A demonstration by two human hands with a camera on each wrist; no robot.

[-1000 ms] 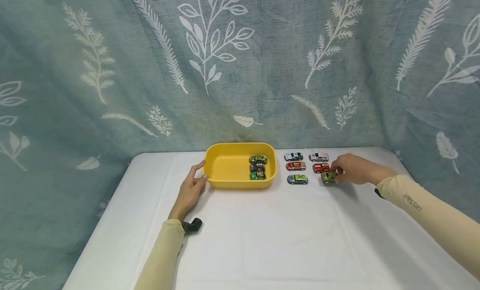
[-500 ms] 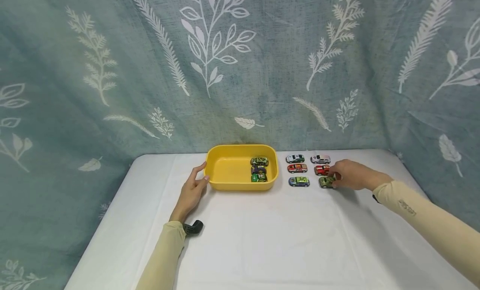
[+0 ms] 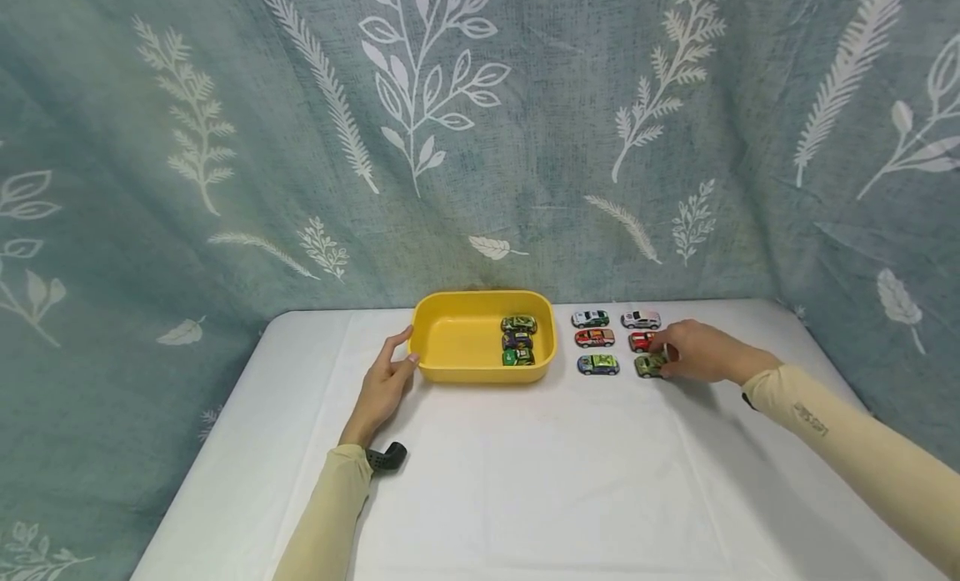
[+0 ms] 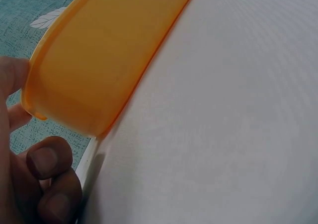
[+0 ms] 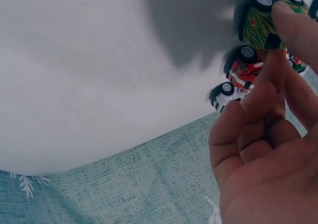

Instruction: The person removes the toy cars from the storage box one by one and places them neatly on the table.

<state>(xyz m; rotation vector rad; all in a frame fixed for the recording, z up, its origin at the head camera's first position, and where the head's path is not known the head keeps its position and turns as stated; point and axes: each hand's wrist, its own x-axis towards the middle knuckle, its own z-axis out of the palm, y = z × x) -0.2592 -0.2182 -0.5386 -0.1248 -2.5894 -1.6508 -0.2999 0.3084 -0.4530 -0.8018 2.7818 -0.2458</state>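
In the head view my right hand (image 3: 701, 351) pinches a green camouflage-patterned toy car (image 3: 649, 365) between thumb and fingers. The right wrist view shows the thumb across the side of this toy car (image 5: 261, 25). Just behind it sits a red toy car (image 3: 641, 341), partly covered by the hand, and farther back a white toy car (image 3: 641, 319). My left hand (image 3: 384, 392) holds the left end of a yellow tray (image 3: 483, 373), thumb and index finger at its rim. Inside the tray, three toy cars (image 3: 517, 340) stand in a column on the right.
Between tray and right hand, another column holds a white-and-green car (image 3: 590, 318), an orange-red car (image 3: 595, 338) and a blue-and-green car (image 3: 598, 364). All stand on a white-covered table (image 3: 540, 481). A patterned green curtain (image 3: 300, 131) hangs behind.
My right hand has shifted a little to the left with the green camouflage toy car, towards the blue-and-green one. The left hand stays at the tray.
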